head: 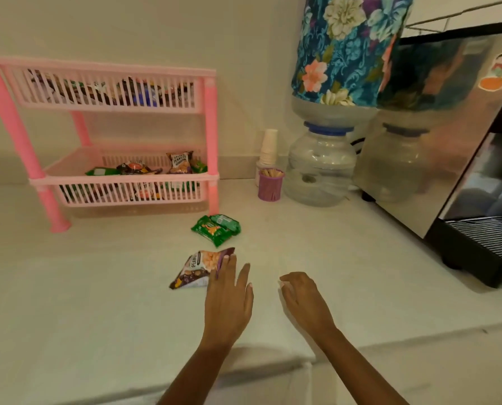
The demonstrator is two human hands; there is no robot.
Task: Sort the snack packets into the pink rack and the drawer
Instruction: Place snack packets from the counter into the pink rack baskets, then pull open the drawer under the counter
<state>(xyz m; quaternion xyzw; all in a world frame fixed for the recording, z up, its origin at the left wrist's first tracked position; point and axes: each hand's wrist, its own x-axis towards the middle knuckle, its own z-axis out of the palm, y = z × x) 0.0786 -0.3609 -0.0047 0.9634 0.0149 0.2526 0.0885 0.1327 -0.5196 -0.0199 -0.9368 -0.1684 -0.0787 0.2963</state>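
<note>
A person's left hand (228,299) reaches a peanut packet (198,268) on a white counter (98,287), fingers loosely spread and fingertips touching its right edge.

The right hand (304,301) hovers beside it with fingers curled under, holding nothing. Green snack packets (217,228) lie just beyond, near the foot of the pink rack (121,182), whose two tiers already hold packets. A water dispenser (322,162) and paper cups (268,147) stand at right.

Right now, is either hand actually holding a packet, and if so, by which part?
Neither holds anything. The left hand lies flat, fingertips touching the right edge of the peanut packet on the counter. The right hand is empty.
</note>
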